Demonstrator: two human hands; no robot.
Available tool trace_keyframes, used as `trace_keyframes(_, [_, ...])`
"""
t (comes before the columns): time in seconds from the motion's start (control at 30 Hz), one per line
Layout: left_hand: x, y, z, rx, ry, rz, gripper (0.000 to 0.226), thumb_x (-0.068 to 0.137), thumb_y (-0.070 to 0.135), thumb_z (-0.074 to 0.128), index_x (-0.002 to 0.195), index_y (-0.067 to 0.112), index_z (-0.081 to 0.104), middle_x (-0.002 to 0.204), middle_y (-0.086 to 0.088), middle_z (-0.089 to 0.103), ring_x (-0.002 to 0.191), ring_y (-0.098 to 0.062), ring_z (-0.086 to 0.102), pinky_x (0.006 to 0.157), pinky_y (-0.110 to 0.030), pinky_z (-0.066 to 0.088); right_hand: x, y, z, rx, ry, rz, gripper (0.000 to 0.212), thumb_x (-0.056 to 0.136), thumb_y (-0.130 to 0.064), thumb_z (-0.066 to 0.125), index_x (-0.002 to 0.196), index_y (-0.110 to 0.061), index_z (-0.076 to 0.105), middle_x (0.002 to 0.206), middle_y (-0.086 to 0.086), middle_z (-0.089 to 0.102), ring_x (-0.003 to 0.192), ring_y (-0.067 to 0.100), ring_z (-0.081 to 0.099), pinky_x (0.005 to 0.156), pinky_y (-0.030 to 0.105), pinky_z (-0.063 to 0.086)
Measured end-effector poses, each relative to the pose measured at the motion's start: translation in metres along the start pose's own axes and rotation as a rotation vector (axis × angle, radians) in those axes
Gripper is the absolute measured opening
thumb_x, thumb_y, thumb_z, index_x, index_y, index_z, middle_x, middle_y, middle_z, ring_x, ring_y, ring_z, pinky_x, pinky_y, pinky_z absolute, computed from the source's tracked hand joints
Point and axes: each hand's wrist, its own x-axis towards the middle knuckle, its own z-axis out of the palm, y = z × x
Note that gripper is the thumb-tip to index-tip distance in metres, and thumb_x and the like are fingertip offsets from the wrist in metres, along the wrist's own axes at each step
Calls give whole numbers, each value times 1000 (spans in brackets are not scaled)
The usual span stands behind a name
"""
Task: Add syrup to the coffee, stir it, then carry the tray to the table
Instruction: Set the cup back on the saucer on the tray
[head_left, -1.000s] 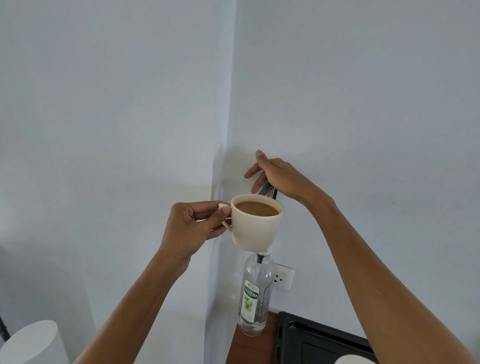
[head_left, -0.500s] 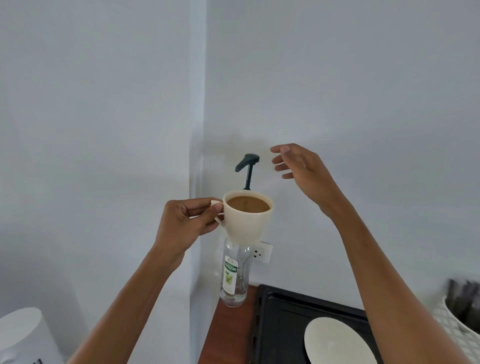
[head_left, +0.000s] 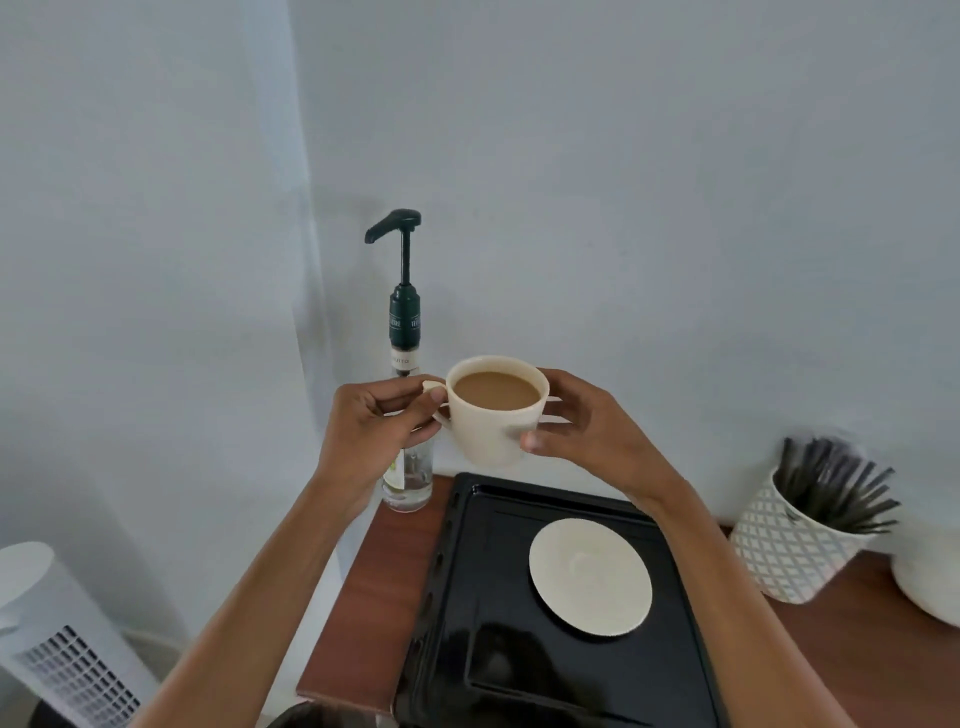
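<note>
Left hand (head_left: 374, 426) pinching cup (head_left: 493, 415) handle, right hand (head_left: 582, 421) seemingly cradling its side.

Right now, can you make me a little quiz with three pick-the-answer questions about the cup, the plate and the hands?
1. Where is the saucer?
A. on the black tray
B. under the cup
C. on the floor

2. What colour is the pump on the syrup bottle?
A. red
B. dark green
C. yellow

3. How is the cup held?
A. it stands on the tray
B. by one hand only
C. by both hands, up in the air

Answers:
1. A, the saucer lies bare on the tray, with the cup held above and behind it.
2. B, the pump head and collar are dark green.
3. C, the left hand pinches the handle and the right hand steadies the side, clear of the tray.
</note>
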Motion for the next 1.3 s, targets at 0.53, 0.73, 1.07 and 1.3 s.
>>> trace_keyframes(0.53, [-52,-72,77,-36,-127,-115,18,81,28,77,97,24,85,95,-8,83,95,-22,80,81,-27,63,-85,71,-43,63,90,52,64,72,-16,92,128,-25,63,124,-7,71,115,16,69,93,27,58])
trace_keyframes(0.73, [-60,-104,94,-7,-155,-198,20,80,26,78,98,22,84,97,-7,83,96,-20,79,82,-27,64,-102,105,-52,66,91,127,70,64,-26,96,126,-28,64,122,-6,72,114,14,70,93,25,57])
trace_keyframes(1.07, [-61,-159,108,76,-202,-269,26,93,5,72,98,28,84,99,-2,83,97,-13,78,84,-23,62,-114,163,-53,-7,115,260,82,57,-29,100,129,-31,63,125,-9,72,118,10,68,106,38,53])
trace_keyframes(1.3, [-59,-184,106,79,-221,-316,23,92,3,72,101,22,83,102,-6,83,101,-18,77,90,-28,61,-115,181,-52,-13,103,309,80,57,-24,99,128,-30,63,124,-8,72,119,10,67,107,35,52])
